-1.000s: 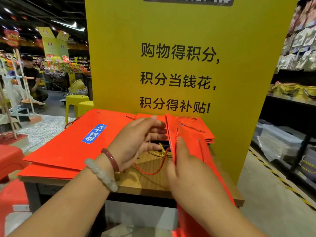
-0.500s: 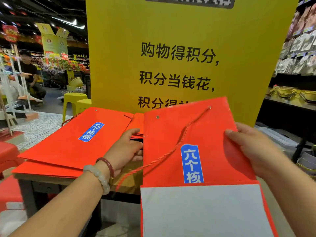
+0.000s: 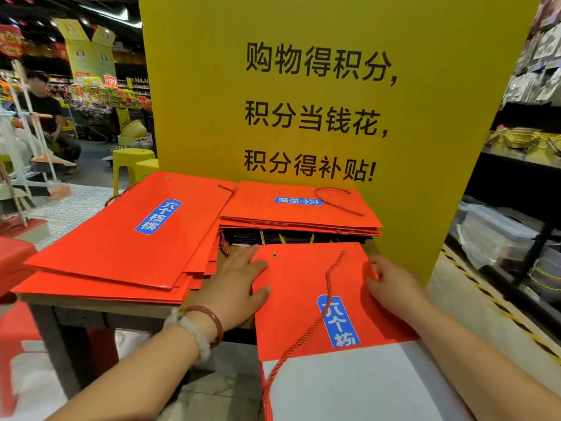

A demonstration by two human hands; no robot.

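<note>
Holding one red bag [image 3: 303,287] flat over the near edge of the worktop [image 3: 91,300], with the long axis running straight ahead from the body: eyelet end away, white bottom end toward the body. Pressing on its left edge with the left grip [image 3: 239,287], fingers nearly straight, forefinger and thumb lying on the red face. Pinching its right edge with the right grip [image 3: 391,287], fingers curled round the paper. Equally near, one grip at each side.

Straight ahead, just beyond the eyelet end: the back pile [image 3: 297,208] of red bags. To the left, just beside the left grip: the larger left pile [image 3: 121,244]. Probably a short move forward onto one pile, so better to keep the long axis in line.

Cut off by the frame: the bag's white end. Hidden: the underside of both grips. Hard to make out: the dark things [image 3: 291,238] with yellow cords under the back pile. Lying loose across the red face, and perhaps able to catch: the rope handle [image 3: 321,299].
</note>
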